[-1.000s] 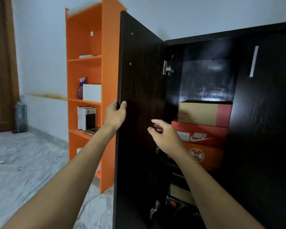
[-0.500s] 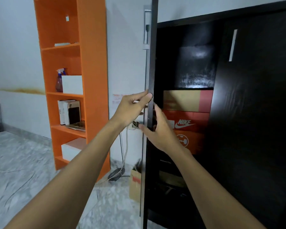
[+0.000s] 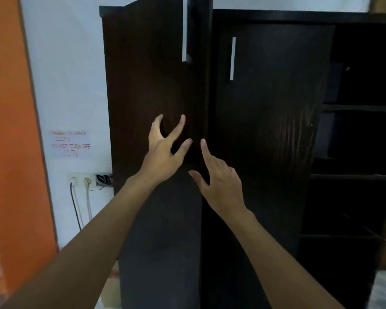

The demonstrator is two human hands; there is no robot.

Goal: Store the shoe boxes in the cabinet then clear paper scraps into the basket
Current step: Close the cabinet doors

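Observation:
The dark brown cabinet (image 3: 272, 134) fills the middle of the head view. Its left door (image 3: 147, 85) is swung nearly shut, with a silver handle (image 3: 185, 32) near its right edge. My left hand (image 3: 163, 150) rests on the door's front with fingers spread apart, holding nothing. My right hand (image 3: 218, 181) hovers just right of it at the gap between the two doors, fingers loose and empty. The shoe boxes are hidden behind the door. The right door (image 3: 265, 108) is shut, with its own silver handle (image 3: 232, 59).
An orange shelf unit (image 3: 11, 130) stands at the left. On the white wall between sit a handwritten note (image 3: 70, 143) and a socket with cables (image 3: 85, 181). Open dark shelves (image 3: 354, 175) lie at the right. A cardboard box (image 3: 112, 291) sits low on the floor.
The left door has swung from wide open to almost shut, hiding the shoe boxes. My left hand left the door's edge and now lies on its front. The view shifted right.

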